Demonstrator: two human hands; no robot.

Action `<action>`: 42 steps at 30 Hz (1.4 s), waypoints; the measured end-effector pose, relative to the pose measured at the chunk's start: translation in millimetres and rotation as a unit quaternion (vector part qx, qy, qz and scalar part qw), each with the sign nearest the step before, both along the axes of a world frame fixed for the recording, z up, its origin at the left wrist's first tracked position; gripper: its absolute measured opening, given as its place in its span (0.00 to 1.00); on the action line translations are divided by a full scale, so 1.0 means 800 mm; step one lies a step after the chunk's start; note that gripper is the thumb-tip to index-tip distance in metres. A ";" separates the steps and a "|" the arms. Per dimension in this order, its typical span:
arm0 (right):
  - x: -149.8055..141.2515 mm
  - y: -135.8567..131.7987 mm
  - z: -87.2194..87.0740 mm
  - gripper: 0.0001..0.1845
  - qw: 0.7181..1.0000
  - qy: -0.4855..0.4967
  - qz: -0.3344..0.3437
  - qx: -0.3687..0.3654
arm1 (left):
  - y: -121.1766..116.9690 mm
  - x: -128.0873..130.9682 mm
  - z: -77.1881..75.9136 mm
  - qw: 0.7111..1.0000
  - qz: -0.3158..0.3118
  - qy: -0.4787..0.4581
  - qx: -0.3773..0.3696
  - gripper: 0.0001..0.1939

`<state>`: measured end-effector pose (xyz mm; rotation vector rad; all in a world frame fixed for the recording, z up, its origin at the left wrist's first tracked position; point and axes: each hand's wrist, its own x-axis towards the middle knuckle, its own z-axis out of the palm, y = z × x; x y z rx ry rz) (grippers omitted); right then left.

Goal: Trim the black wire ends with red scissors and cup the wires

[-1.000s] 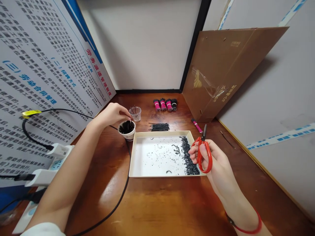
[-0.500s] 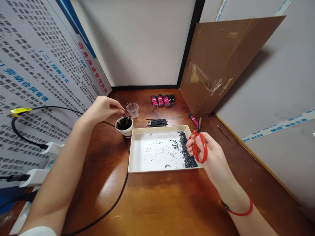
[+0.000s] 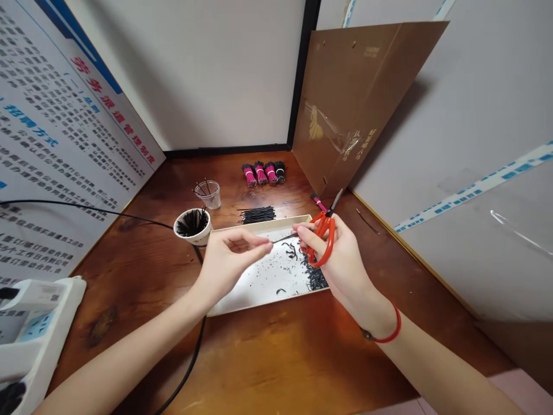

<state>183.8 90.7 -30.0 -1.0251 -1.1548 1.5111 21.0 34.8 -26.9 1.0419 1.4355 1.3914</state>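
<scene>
- My left fingers (image 3: 262, 249): pinched on one thin black wire (image 3: 284, 238), above the tray (image 3: 268, 302).
- My right hand (image 3: 343, 253): fingertips at wire's other end, fingers curled round red scissors (image 3: 330, 239), blades clear of wire.

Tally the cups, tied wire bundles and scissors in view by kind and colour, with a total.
White paper cup: 1
Clear plastic cup: 1
Pink-and-black tied wire bundles: 4
Black tied wire bundle: 1
Red-handled metal scissors: 1
Total: 8
</scene>
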 end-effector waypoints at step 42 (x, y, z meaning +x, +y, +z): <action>-0.010 0.003 -0.013 0.15 0.976 -0.148 0.153 0.044 | 0.008 -0.014 -0.029 1.000 0.016 0.019 -0.017 0.08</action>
